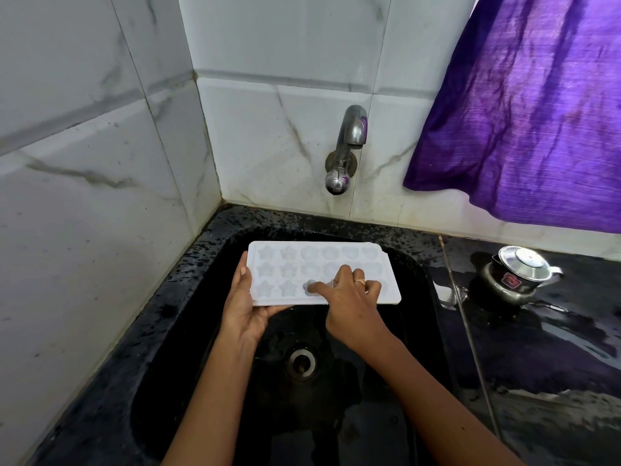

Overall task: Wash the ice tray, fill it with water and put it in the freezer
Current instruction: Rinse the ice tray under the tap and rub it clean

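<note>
Over black sink (336, 415), beneath wall tap (346, 146): holding ice tray (268, 299) level in left hand (242, 307), in a grip wrapping its left end; rubbing moulds (288, 271) with right hand (349, 297), pressing by fingertips (312, 288) in a loose grip clasping nothing. Probably risking a wet slip into sink, supporting one end only

white ice tray (322, 264), black sink (413, 280), purple cloth (524, 112)

soft, even daylight, brightest upper right where it glows through the purple curtain (524, 105). the wet black desk (537, 348) carries pale glare streaks; the sink basin (413, 314) is dark. wide-angle distortion bends the wall tiles (84, 163) near the edges. centre sharp, lower corners slightly smeared.
</note>
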### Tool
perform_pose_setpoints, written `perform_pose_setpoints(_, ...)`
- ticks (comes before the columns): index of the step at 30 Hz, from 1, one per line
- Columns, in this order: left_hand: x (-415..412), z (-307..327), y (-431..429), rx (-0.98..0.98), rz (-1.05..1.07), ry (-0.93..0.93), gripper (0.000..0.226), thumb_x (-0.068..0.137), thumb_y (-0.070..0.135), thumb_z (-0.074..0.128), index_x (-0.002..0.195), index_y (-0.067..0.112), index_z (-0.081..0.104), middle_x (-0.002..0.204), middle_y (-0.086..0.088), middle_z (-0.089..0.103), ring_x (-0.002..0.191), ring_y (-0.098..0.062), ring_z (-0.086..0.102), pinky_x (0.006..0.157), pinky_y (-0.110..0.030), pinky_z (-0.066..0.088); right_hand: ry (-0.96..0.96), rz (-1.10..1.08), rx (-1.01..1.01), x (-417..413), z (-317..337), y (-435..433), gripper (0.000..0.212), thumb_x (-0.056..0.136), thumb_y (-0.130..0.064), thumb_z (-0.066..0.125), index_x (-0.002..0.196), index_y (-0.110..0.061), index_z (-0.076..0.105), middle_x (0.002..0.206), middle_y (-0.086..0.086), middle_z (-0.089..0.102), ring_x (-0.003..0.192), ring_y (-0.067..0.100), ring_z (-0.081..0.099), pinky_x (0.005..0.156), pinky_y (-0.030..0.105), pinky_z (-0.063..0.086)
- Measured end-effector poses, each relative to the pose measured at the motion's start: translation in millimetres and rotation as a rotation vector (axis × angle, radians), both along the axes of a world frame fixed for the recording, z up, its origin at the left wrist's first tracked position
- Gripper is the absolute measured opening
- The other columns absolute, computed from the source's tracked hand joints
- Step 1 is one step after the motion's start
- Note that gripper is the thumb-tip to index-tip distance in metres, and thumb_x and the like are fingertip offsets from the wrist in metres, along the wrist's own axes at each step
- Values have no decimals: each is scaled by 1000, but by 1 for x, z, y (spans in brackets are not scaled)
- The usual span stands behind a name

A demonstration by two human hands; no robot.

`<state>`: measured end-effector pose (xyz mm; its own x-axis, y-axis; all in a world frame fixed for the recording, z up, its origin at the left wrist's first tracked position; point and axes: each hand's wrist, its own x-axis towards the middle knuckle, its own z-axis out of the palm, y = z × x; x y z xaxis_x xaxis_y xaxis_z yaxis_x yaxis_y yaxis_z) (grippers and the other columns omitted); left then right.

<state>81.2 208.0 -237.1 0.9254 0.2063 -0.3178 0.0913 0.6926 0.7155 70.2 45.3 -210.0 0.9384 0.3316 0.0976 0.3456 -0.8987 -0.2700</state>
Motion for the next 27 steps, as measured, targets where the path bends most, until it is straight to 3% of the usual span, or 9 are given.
perform_pose_setpoints(5, -1, -2, 2, 5, -2, -7, 35, 101, 35, 37, 133, 27, 50, 123, -6, 63, 102, -29, 65, 59, -51, 57, -18, 19, -20, 1, 0, -2, 65, 79, 4, 43, 123, -43, 47, 98, -4, 21, 109, 23, 30, 77, 32, 7)
perform_pose_setpoints(16, 0, -2, 1, -5, 5, -28, 37, 100, 37, 37, 133, 29, 51, 120, -3, 65, 95, -25, 68, 58, -48, 57, -44, 7, -47, -1, 0, 2, 61, 79, 2, 44, 126, -37, 45, 113, 4, 35, 112, 25, 32, 89, 38, 16)
perform_pose_setpoints(23, 1, -3, 3, -25, 15, -44, 28, 100, 37, 36, 114, 35, 61, 100, 4, 73, 84, -21, 72, 54, -45, 56, -65, 12, -55, -1, 2, -1, 62, 77, 3, 43, 124, -38, 45, 112, 3, 34, 110, 24, 31, 84, 35, 12)
perform_pose_setpoints(27, 1, -4, 2, -23, 24, -40, 30, 100, 36, 37, 122, 33, 57, 101, 4, 73, 86, -21, 71, 54, -45, 56, -126, 14, -28, -1, 7, 4, 66, 71, 8, 40, 124, -31, 45, 107, 3, 34, 106, 23, 32, 81, 34, 12)
